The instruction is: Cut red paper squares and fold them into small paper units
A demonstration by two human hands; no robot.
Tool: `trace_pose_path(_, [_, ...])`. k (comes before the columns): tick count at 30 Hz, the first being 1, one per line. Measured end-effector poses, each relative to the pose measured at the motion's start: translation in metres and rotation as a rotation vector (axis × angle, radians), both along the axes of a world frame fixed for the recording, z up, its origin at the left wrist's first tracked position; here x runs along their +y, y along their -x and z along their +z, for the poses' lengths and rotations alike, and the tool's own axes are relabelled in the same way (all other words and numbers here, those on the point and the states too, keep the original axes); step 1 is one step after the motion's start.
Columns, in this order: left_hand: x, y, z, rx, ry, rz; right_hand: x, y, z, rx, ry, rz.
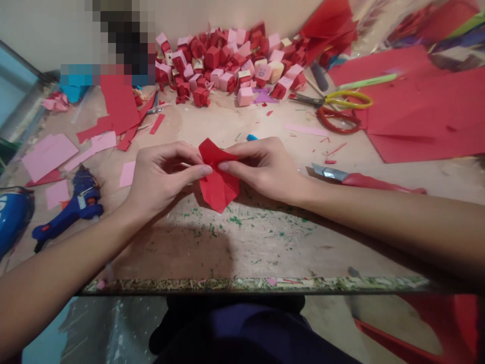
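Note:
A small folded piece of red paper (219, 182) hangs between both hands above the middle of the wooden table (265, 237). My left hand (162, 174) pinches its left edge, thumb and forefinger pressed together. My right hand (265, 167) grips the paper's upper right part, fingers curled over it. Both hands are closed on the paper and nearly touch each other.
A pile of red and pink paper cubes (227, 63) lies at the back. Yellow scissors (333, 99), red scissors (339, 120) and red paper sheets (420, 111) lie right; a utility knife (364, 179) is by my right wrist. A blue glue gun (71, 205) and pink scraps (47, 154) lie left.

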State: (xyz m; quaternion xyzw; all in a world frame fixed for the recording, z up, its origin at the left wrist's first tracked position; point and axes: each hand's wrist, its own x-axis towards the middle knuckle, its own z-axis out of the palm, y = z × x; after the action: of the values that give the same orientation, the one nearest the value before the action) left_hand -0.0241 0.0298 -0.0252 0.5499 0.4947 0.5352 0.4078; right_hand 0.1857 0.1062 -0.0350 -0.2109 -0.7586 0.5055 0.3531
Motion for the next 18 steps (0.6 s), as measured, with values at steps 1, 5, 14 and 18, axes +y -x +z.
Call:
trace_pose_path(1, [0.0002,-0.0002,0.0002,-0.012,0.011,0.005,-0.0002,0.0004,-0.0003,0.006,-0.002,0.016])
trace_pose_path(5, [0.0015,-0.0013,0.002,-0.025,0.018,0.034,-0.0015,0.0018,0.0006,0.024,0.003,0.082])
trace_pose_path(14, [-0.0016,-0.0046,0.0019,-0.06,0.116,-0.026,-0.0058,0.0005,0.0035,-0.015,-0.164,0.014])
trace_pose_path(18, [-0.0017,-0.0006,0.002,-0.062,0.111,-0.029,-0.0016,0.0022,0.0026,0.042,-0.037,0.004])
